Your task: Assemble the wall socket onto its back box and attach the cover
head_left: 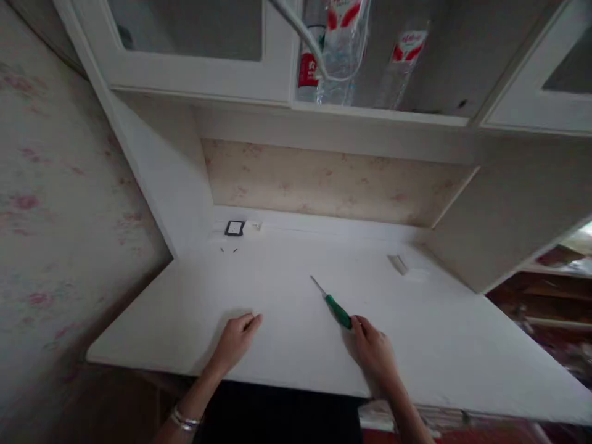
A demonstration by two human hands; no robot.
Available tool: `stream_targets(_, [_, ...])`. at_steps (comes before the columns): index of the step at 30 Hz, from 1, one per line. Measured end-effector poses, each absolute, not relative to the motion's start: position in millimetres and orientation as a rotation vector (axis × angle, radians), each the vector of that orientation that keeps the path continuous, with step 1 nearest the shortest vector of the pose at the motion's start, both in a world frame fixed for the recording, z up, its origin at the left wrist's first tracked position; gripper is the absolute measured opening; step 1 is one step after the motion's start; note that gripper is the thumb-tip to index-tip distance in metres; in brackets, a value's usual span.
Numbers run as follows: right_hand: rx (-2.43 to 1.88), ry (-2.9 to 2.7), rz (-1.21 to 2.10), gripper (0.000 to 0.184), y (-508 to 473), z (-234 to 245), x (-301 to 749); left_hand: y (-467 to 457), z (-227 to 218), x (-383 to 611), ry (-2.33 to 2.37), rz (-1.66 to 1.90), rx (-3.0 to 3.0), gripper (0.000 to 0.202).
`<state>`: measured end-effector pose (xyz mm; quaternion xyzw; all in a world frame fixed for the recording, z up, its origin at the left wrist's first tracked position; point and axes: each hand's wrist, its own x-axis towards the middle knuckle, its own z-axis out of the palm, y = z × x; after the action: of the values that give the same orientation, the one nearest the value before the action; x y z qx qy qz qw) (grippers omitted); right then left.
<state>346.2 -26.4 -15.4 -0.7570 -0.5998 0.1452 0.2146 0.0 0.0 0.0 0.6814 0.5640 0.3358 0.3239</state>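
A screwdriver [339,311] with a green handle and a thin metal shaft points away from me to the upper left, low over the white tabletop [287,364]. My right hand [374,349] pinches the butt end of its handle between thumb and fingers. To the left, my left hand [237,338] is a loose fist at the tabletop, and nothing shows in its fingers. Near the back left edge lies a small socket plate [235,228] with a white face and dark border, beside a white piece [253,226]. Two tiny dark screw-like bits [235,250] lie in front of it.
A small whitish block [398,264] lies at the back right. Above hangs a white cabinet [198,77] with plastic bottles [340,49] on its open shelf and a pale cable [300,28] dangling in front. White side panels [157,166] flank the tabletop.
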Motion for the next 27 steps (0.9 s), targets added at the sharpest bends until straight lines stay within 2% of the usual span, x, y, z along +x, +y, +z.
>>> stream_targets(8, [-2.202, -1.707, 0.365, 0.048, -29, -10, 339, 31, 10, -1, 1.439, 0.847, 1.620, 0.043])
stream_targets(13, [-2.330, -1.757, 0.256, 0.054, -23, 3, 321, 120, 30, -4, 1.598, 0.697, 2.057, 0.041])
stream_targets(18, [-2.344, -1.829, 0.178, 0.046, -20, 8, 315, 223, 40, -10, 1.832, 0.586, 2.121, 0.026])
stream_targets(23, [-2.317, -1.851, 0.169, 0.041, -21, 8, 317, 280, 37, -16, 2.052, 0.461, 2.115, 0.048])
stream_targets(27, [-2.302, -1.849, 0.131, 0.040, -20, 6, 317, 297, 28, -17, 2.127, 0.386, 2.112, 0.056])
